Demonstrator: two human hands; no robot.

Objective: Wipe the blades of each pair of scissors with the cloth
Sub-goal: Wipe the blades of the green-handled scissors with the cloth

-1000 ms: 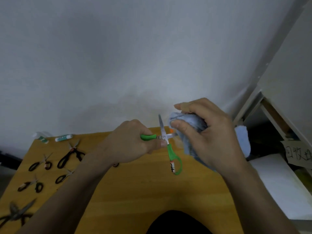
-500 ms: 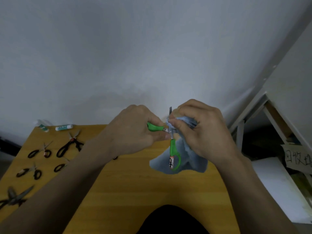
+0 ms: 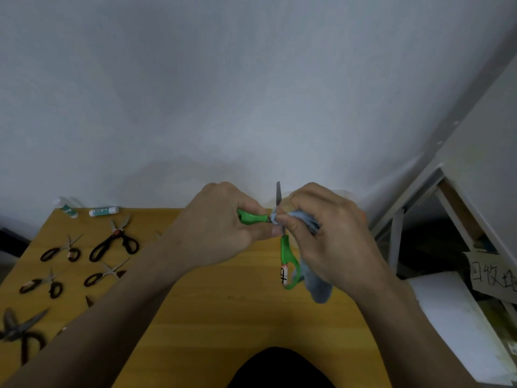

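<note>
- While my left hand (image 3: 223,228) grips the green-handled steel scissors (image 3: 282,242), my right hand (image 3: 327,233) pinches the blue fabric cloth (image 3: 316,287) around one blade.
- Risk: the exposed blade at 12 o'clock may cut fingers if the cloth slips.

Left hand (image 3: 221,228) and right hand (image 3: 330,236) bare — no gloves, no sleeves on either forearm; dark garment (image 3: 279,368) below — near the table (image 3: 223,317) edge.

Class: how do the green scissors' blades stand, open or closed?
Open: on the green scissors one blade points up while one handle runs sideways into the left hand.
</note>
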